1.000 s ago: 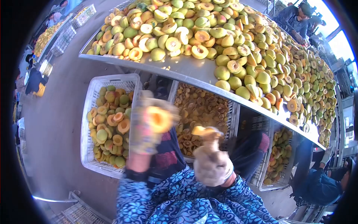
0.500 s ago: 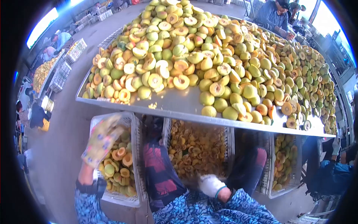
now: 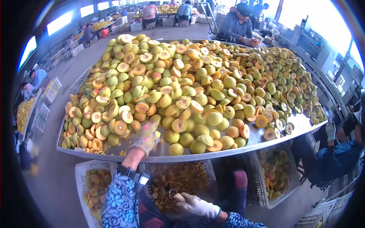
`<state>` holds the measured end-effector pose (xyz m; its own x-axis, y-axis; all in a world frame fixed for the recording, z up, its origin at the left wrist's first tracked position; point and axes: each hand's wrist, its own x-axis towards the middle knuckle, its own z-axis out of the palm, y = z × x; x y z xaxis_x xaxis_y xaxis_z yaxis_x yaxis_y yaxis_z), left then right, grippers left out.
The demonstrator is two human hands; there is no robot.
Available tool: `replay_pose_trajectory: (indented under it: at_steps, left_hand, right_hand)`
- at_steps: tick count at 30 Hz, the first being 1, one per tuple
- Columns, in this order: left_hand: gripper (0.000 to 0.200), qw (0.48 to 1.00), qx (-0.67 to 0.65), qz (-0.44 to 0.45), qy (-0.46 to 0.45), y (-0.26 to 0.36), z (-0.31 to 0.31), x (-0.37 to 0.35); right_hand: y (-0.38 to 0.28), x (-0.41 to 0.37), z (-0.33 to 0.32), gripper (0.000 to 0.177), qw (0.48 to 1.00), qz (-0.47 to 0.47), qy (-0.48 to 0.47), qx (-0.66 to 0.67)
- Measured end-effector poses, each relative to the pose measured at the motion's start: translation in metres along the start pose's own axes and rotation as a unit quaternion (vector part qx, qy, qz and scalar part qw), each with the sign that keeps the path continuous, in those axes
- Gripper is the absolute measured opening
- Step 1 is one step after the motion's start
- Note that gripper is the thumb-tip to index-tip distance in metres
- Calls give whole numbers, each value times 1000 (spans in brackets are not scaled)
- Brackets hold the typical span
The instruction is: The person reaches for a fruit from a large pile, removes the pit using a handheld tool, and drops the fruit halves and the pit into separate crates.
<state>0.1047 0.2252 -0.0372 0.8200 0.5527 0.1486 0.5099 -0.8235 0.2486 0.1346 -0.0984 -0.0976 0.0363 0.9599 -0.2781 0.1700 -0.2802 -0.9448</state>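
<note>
My left hand [image 3: 145, 139], in a patterned glove, is over the front edge of the metal tray [image 3: 159, 150], touching or very near the heap of halved fruit [image 3: 182, 102]. Its fingers are blurred, and whether they hold a fruit is unclear. In a white glove, my right hand [image 3: 199, 207] is closed around a small tool with a ring-shaped metal end [image 3: 173, 193]. Below that tool and around it lie brownish cut pieces in the middle crate [image 3: 213, 175].
A left crate [image 3: 80, 176] and a right crate [image 3: 262, 190] hold fruit under the tray. Across the tray sits a person [image 3: 234, 26]; another person's gloved hand [image 3: 330, 131] is at the right. More people and crates stand behind.
My left hand has moved from above the left crate up to the fruit on the tray. The view has tilted up and shifted. The ring-ended tool at my right hand now shows.
</note>
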Motion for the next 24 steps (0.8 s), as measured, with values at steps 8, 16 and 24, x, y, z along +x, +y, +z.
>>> replay_pose_trajectory:
  at_steps: [8, 16, 24]
  left_hand:
    - [41, 416, -900, -51, 120, 45, -36, -120]
    - [42, 465, -828, -170, 262, 129, -55, -194]
    - [33, 558, -782, -79, 266, 147, -43, -219]
  right_hand:
    - [-43, -23, -15, 26, 987, -75, 112, 84]
    - [-127, -37, 0, 25, 988, -105, 100, -49]
    - [-116, -30, 18, 28, 990, -116, 81, -20]
